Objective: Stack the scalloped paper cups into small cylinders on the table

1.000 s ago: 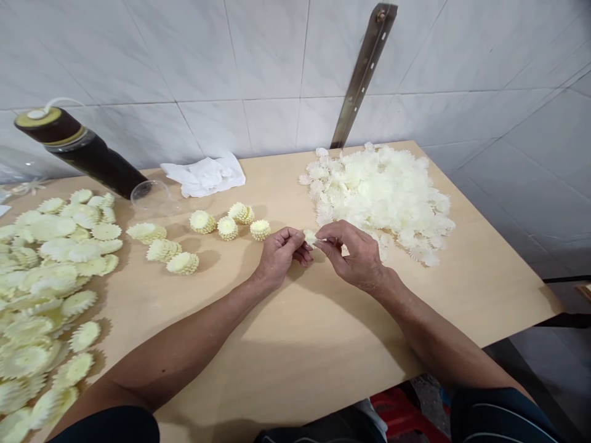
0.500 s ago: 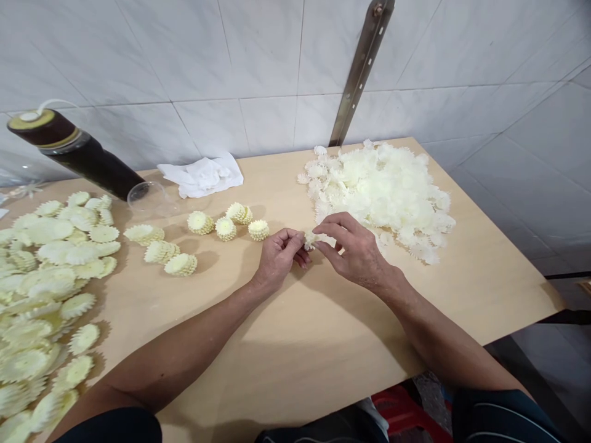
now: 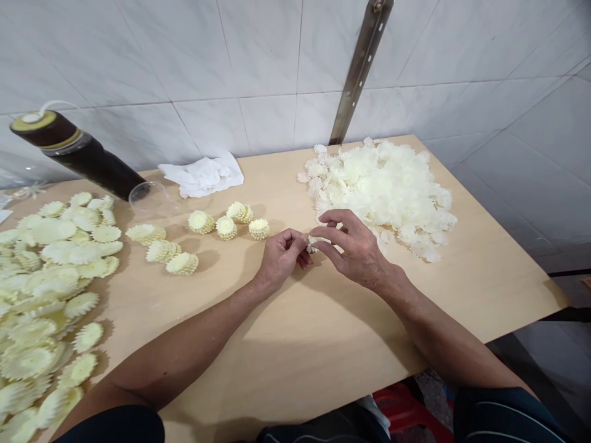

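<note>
Between my two hands sits a small cream frilled flower piece (image 3: 311,246), mostly covered by fingers. My left hand (image 3: 282,253) pinches it from the left with thumb and forefinger, the other fingers curled beneath. From the right, my right hand (image 3: 351,247) grips its edge between thumb and fingertips. Just behind my right hand spreads a heap of thin whitish frilled petal discs (image 3: 383,184). Left of my left hand stand several short stacks of pale yellow petal layers, the nearest being a small stack (image 3: 259,229).
A big pile of pale yellow scalloped discs (image 3: 55,277) covers the table's left side. Behind it leans a dark bottle (image 3: 96,163) beside a clear plastic lid (image 3: 148,197). White crumpled tissue (image 3: 203,176) lies near the tiled wall. A metal bracket (image 3: 362,67) runs down to the back edge.
My right fingertips have shifted slightly over the flower piece, covering more of it. My left hand keeps its pinch, and the piles look unchanged.
</note>
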Tool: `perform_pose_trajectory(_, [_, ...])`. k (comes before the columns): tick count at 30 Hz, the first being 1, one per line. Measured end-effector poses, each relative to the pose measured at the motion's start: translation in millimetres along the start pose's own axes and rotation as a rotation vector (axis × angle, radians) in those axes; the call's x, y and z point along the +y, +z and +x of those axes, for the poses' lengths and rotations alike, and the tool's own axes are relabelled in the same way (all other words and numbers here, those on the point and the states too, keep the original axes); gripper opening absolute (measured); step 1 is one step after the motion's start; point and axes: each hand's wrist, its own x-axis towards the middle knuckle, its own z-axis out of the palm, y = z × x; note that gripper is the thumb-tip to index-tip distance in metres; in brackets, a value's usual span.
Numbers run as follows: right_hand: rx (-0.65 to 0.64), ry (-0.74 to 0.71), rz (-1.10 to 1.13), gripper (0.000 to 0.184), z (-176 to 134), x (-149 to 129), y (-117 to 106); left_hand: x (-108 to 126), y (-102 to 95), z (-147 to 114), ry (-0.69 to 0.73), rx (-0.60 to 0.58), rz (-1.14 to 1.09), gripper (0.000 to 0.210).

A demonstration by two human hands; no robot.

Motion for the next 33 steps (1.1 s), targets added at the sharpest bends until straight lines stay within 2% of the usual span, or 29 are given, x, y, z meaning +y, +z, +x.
perform_pose_trajectory(11, [-0.117,-0.061,0.026,0.013,0,5,0,0,-0.5,0,-0.02,-0.018,0.04,0.048])
perform_pose_trajectory(17, [-0.098,-0.074,0.148,0.008,4,1,-7,-2,-2.3,4,-0.005,0.022,0.029,0.047])
perform_pose_trajectory(23, [-0.077,-0.129,0.189,0.015,6,-2,-7,-4,-2.2,6,-0.009,0.043,0.012,0.049])
perform_pose_trajectory(27, [-0.022,-0.162,0.162,0.017,7,-3,-4,-3,-2.2,6,-0.035,0.011,0.009,0.054])
perform_pose_trajectory(33, [-0.051,-0.14,0.14,0.017,6,-6,1,-4,-4.1,9,-0.058,-0.054,0.024,0.059])
